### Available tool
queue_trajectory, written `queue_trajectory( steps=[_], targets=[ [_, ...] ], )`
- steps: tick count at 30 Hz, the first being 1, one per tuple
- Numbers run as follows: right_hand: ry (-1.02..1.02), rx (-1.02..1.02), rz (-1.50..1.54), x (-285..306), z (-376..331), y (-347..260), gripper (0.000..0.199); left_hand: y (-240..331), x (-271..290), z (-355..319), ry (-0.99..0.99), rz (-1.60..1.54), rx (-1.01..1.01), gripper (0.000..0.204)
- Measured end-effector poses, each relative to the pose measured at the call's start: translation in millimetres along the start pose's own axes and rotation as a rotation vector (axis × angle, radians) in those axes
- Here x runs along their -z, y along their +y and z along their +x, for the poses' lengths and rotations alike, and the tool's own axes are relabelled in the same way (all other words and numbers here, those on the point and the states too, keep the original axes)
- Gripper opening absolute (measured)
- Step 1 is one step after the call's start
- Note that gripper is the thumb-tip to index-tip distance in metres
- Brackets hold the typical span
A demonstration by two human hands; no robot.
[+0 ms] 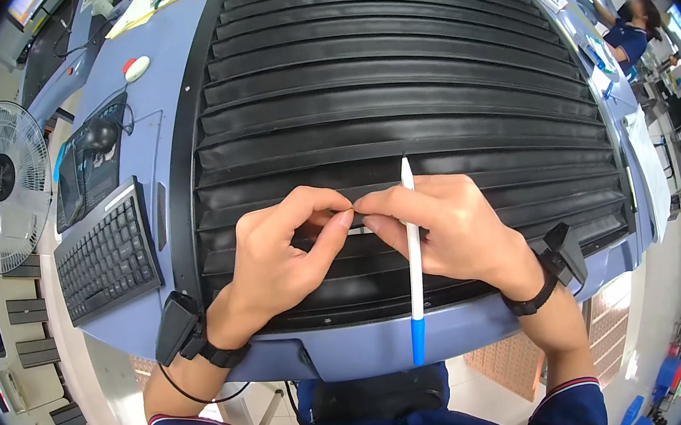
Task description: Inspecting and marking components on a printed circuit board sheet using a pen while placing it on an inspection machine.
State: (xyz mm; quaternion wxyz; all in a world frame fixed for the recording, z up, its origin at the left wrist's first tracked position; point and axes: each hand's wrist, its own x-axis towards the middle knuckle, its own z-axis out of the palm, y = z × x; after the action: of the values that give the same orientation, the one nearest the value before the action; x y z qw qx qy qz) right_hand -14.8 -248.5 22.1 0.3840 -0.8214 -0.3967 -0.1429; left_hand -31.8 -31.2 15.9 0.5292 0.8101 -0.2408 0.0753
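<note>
My left hand (282,248) is closed in a pinch over the black pleated cover (394,89), thumb and index fingertips together. My right hand (446,221) meets it there, its thumb and index finger also pinched. Something tiny shows between the touching fingertips, too small to name. A slim white pen (414,263) with a dark tip and a blue end lies across my right hand's fingers, its tip pointing away from me and its blue end toward me. How the fingers grip the pen is partly hidden. A black strapped device sits on each wrist.
The cover spans a blue-grey machine bed (348,350). At left are a black keyboard (106,256), a mouse (101,135), a red-and-white button (136,68) and a standing fan (0,176). White papers (646,169) hang at the right edge. Another person (631,32) is at far right.
</note>
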Motion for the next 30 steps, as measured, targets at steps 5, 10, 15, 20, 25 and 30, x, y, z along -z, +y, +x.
queue_trajectory(
  steps=[5, 10, 15, 20, 25, 30],
  targets=[
    [0.021, 0.005, 0.023, -1.4, 2.9, -2.0, 0.018, -2.2, 1.2, -0.2, 0.014, 0.012, -0.039, 0.010],
    [0.002, -0.033, 0.032, -0.4, 2.7, -3.0, 0.017, 0.3, 2.3, 1.8, -0.001, -0.032, 0.035, 0.010],
    [-0.027, -0.024, 0.016, 2.4, 2.2, -1.6, 0.015, 0.6, 0.3, 2.6, -0.005, 0.022, -0.033, 0.010],
    [-0.066, -0.054, 0.025, 2.5, 0.5, -1.3, 0.014, 1.9, -0.8, 2.3, -0.012, -0.016, 0.008, 0.011],
    [-0.056, -0.056, 0.036, 4.3, 7.0, -9.6, 0.019, -5.8, 0.2, -2.8, 0.030, 0.008, -0.053, 0.013],
    [-0.019, -0.150, -0.037, 5.6, 8.8, -23.1, 0.018, -12.9, -4.1, 4.3, 0.140, 0.180, -0.265, 0.014]
  ],
)
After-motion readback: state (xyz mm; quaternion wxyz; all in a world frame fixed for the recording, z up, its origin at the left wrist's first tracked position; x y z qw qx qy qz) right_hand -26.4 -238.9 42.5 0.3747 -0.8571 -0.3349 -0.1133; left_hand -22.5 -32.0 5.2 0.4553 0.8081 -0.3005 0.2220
